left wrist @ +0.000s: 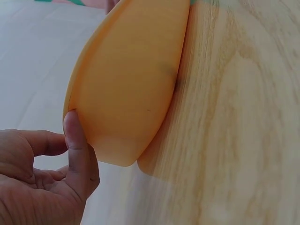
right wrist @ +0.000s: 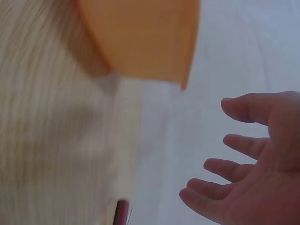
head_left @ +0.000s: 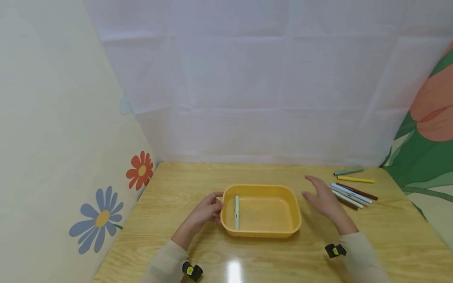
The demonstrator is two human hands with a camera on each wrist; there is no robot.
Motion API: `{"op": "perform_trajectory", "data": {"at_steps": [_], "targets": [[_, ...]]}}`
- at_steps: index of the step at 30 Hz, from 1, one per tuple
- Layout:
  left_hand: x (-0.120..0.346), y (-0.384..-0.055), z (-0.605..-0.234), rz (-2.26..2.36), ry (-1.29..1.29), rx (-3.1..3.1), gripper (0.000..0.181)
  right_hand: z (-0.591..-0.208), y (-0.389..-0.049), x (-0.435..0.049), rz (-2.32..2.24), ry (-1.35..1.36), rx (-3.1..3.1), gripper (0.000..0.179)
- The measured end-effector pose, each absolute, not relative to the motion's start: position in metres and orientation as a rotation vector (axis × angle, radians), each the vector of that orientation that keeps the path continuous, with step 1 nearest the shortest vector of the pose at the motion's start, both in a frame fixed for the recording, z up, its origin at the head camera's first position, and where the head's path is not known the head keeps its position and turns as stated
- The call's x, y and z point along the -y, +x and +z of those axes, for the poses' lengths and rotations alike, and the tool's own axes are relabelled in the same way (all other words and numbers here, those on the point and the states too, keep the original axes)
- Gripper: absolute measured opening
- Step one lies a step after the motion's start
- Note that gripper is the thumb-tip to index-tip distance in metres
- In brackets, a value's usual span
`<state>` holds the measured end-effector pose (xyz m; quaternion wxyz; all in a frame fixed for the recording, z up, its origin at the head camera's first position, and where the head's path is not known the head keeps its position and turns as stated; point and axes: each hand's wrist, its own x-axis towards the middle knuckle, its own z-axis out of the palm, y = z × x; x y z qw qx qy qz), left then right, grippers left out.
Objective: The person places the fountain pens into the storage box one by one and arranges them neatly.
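A yellow plastic tray (head_left: 262, 232) sits mid-table, and a pale green pen (head_left: 237, 212) lies lengthwise near its left end. My left hand (head_left: 207, 210) holds the tray's left rim between thumb and fingers; the left wrist view shows fingertips (left wrist: 74, 124) against the outer wall of the tray (left wrist: 126, 84). Off the tray's right end, my right hand (head_left: 323, 200) hovers with spread fingers, holding nothing. Its thumb and fingers are extended in the right wrist view, apart from the tray (right wrist: 145, 42).
To the right of my right hand lies a loose pile of several pens, among them a light blue one (head_left: 354, 193) and a dark red one (head_left: 362, 192). Behind them are a yellow pen (head_left: 355, 179) and a grey-green pen (head_left: 348, 171). A white cloth (head_left: 247, 98) hangs behind the table.
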<state>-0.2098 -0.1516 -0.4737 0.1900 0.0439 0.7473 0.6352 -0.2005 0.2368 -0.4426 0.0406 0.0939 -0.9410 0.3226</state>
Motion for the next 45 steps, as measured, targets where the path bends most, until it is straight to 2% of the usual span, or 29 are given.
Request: {"op": "perform_trajectory", "data": {"at_steps": [15,28,39,45], "targets": [[0.152,-0.211,-0.475,1.803,0.122,-2.093,0.045,-0.475,-0.199,-0.290,0.640,0.191,3.008,0.057],[0.150,-0.212,-0.474,1.772,0.144,-2.107,0.045,-0.484,-0.198,-0.306,0.533,0.098,3.066,0.059],[0.150,-0.213,-0.473,1.779,0.148,-2.102,0.045,-0.487,-0.198,-0.312,0.407,0.210,3.012,0.046],[0.150,-0.213,-0.474,1.776,0.146,-2.097,0.045,-0.485,-0.201,-0.311,0.442,0.200,3.038,0.031]]}}
